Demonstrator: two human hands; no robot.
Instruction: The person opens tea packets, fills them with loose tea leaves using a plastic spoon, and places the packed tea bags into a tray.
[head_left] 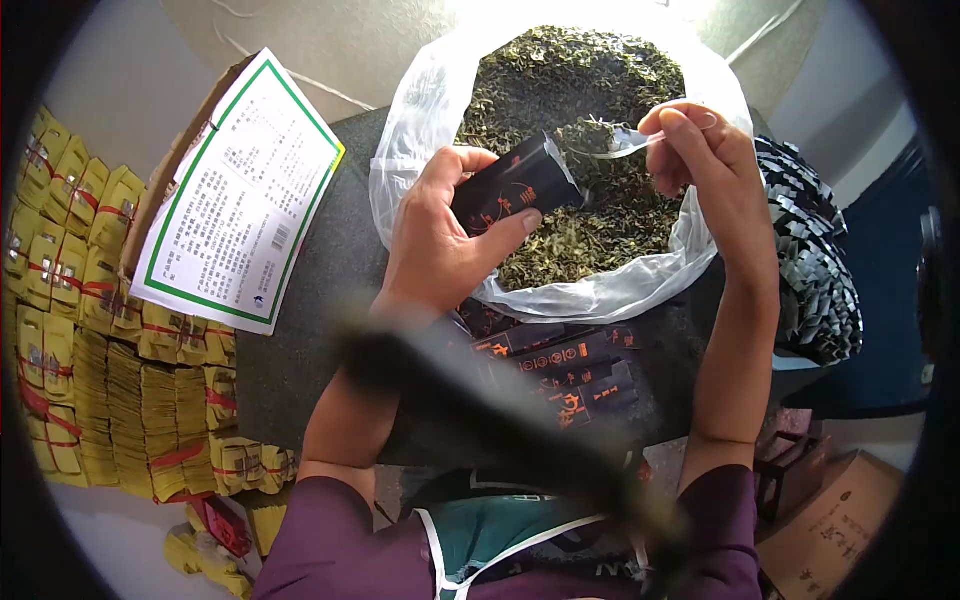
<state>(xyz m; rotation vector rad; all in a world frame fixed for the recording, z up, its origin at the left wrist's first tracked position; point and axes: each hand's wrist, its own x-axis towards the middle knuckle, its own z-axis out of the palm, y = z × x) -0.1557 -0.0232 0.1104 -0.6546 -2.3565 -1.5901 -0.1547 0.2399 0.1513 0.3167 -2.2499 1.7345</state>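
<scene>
At dark table (pixel 280 370): clamps open black pouch (pixel 505 185) in left hand's (pixel 430 235) fingers before bag (pixel 410 120) of dried leaves (pixel 560 70); pinches loaded spoon (pixel 628 145) in right hand (pixel 705 150) beside pouch mouth. Looks partway, with spoonful not yet inside; cannot tell contents of other pouches (pixel 575 355).

We've a blk packet (pixel 512 188) w/ orange print; leaves (pixel 585 75) are grn-brn. Our sleeves (pixel 718 520) are purple, the sheet (pixel 240 190) wht w/ grn border.

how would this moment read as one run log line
left hand: holding black pouch | right hand: holding spoon by pouch mouth | plastic bag: open, dried leaves inside
</scene>
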